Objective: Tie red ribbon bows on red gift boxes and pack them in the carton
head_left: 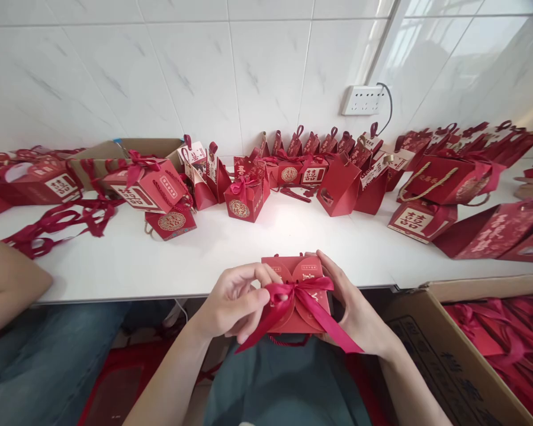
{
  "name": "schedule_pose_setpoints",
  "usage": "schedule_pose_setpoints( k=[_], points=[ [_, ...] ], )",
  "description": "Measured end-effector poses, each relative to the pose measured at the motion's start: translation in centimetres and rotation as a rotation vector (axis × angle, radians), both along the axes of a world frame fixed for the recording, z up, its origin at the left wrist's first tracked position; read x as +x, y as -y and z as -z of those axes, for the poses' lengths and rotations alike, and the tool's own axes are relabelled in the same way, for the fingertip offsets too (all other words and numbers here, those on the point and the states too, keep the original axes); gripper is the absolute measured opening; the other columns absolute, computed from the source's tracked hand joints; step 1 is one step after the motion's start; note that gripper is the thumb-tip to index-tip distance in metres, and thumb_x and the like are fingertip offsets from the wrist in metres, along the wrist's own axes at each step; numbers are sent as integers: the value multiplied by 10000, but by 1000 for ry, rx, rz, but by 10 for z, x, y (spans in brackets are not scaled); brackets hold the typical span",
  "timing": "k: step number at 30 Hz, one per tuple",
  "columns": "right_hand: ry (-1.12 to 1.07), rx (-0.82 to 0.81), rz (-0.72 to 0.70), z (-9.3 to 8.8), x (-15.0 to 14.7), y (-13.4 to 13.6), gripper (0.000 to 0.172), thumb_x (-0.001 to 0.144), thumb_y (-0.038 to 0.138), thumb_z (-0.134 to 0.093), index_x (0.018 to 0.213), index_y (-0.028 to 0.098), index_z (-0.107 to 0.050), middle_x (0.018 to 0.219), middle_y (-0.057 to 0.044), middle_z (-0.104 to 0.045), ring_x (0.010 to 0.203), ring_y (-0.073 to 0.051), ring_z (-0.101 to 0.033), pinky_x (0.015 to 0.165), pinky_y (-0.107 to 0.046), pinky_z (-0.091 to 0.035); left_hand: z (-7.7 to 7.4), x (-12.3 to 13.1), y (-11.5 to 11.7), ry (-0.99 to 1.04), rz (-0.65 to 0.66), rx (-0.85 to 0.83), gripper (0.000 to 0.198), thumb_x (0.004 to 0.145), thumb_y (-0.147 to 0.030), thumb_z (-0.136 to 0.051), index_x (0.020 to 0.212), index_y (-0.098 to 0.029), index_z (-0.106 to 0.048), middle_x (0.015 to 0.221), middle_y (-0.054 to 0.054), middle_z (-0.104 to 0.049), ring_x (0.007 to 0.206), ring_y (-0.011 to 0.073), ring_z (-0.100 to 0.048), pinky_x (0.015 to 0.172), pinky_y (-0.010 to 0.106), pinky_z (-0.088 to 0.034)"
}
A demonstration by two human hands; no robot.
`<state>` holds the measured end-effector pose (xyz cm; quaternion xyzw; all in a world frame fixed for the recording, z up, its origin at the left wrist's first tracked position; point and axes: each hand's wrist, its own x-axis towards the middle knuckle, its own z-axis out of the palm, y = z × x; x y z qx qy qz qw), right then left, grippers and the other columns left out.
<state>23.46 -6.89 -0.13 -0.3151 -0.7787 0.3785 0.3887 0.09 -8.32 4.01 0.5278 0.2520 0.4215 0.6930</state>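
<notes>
Head view | red box held up at the desk's near edge | left hand, fingers pinching the bow; right hand, fingers gripping the box's side | bow looks tied, loops uneven, straightening apparently left

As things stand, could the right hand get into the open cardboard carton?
Probably yes, if the right hand releases the red gift box: the cardboard carton stands open to that hand's right, nothing visible between.

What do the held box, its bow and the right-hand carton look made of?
Box: probably printed card, fairly matte; crisply cut and folded.
Bow: likely satin ribbon, perhaps synthetic; soft sheen, limp drape.
Carton: seemingly cardboard, dull brown; stiff, dark print.
</notes>
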Motion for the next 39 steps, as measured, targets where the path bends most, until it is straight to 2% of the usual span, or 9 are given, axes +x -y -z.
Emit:
schedule_pose_setpoints(
  k=[3, 8, 13, 17, 23, 25, 29, 34, 39],
  points=[
    [-1, 5, -8, -2, 0, 1, 966, 718, 226, -733, 1467, 317, -130, 1510, -89, -242, 1364, -288, -292, 1110, -429, -325, 0, 4, -1, 75, -9, -82, 221, 838, -353, -599, 825, -168, -479, 674, -17, -609, 244, 12, -414, 221, 78, -181],
    [9, 19, 18, -4, 2, 2, 959, 722, 238, -732, 1469, 304, -134, 1510, -104, -236, 1362, -308, -290, 1100, -466, -336, -12, 6, -1, -187, -226, -151, 243, 840, -384, -584, 883, -193, -440, 499, -50, -608, 217, 48, -384, 208, 88, -198],
    [29, 37, 12, -6, 2, 4, 948, 731, 226, -725, 1468, 315, -135, 1506, -93, -253, 1363, -299, -291, 1103, -464, -334, -17, 2, 0, -362, -273, -89, 269, 811, -400, -597, 822, -175, -450, 540, -15, -637, 266, 67, -462, 242, 107, -232],
    [82, 60, 35, -6, 2, 5, 958, 726, 239, -727, 1470, 317, -129, 1503, -82, -269, 1356, -302, -306, 1102, -469, -335, -15, 1, 2, -423, -399, 63, 221, 819, -356, -591, 810, -164, -485, 590, -31, -602, 307, 52, -491, 318, 132, -322],
    [89, 82, 45, -5, 3, 4, 959, 728, 226, -721, 1471, 321, -121, 1508, -75, -260, 1363, -303, -288, 1103, -467, -332, -13, 3, 7, -431, -435, 112, 203, 812, -336, -590, 900, -175, -502, 924, 43, -634, 344, 18, -473, 338, 161, -318],
    [75, 69, 45, -6, 3, 4, 951, 734, 235, -717, 1472, 317, -123, 1508, -81, -256, 1359, -306, -297, 1096, -467, -346, -12, 0, 7, -417, -459, 103, 235, 816, -357, -581, 960, -192, -493, 765, -1, -616, 343, 24, -423, 341, 161, -285],
    [28, 42, 29, -9, 4, 5, 978, 716, 247, -743, 1471, 323, -126, 1508, -87, -252, 1355, -306, -303, 1090, -451, -360, -7, -4, 5, -491, -453, 63, 300, 852, -496, -486, 863, -196, -481, 430, -85, -358, 368, 64, -309, 370, 171, -194],
    [12, 43, 35, -10, 4, 4, 976, 711, 264, -751, 1468, 331, -138, 1513, -75, -244, 1358, -309, -294, 1094, -454, -352, -7, 6, 9, -645, -509, 105, 317, 856, -474, -508, 720, -192, -463, 472, -78, -279, 404, 64, -266, 407, 194, -201],
    [8, 37, 29, -9, 4, 4, 974, 716, 264, -752, 1467, 338, -137, 1507, -70, -258, 1358, -300, -297, 1100, -440, -346, -11, 20, 18, -645, -730, 408, 124, 869, -302, -532, 798, -204, -505, 668, -26, -512, 463, 68, -409, 442, 197, -328]
  ],
)
